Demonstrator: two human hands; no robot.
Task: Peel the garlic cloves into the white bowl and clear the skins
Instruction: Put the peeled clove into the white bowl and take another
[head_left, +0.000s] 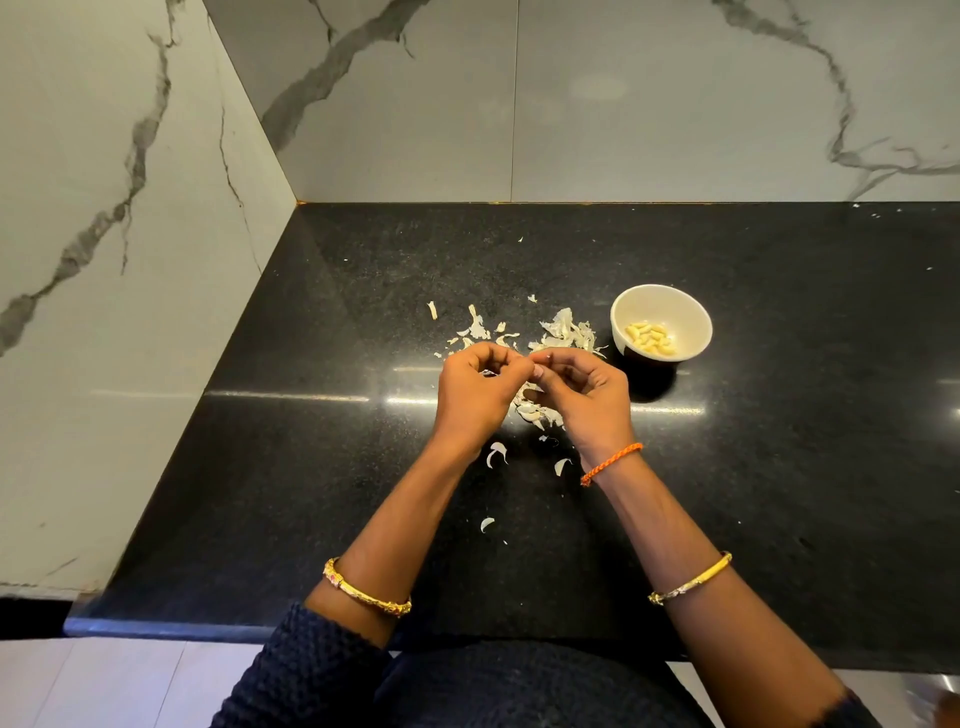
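Clearly both hands, left (480, 382) and right (582, 387), pinch something small over the worktop (779, 415), likely a slippery clove best nipped at its ends, with featherlight skins (566, 330) beside the white bowl (685, 312).

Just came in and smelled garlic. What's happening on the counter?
A person is peeling garlic by hand. The left hand and right hand meet fingertip to fingertip above the black counter, pinching something small between them; it is too hidden to make out. Peeled cloves already lie in the white bowl to the right. Papery skins are scattered on the counter beyond and beneath the hands, not yet cleared.
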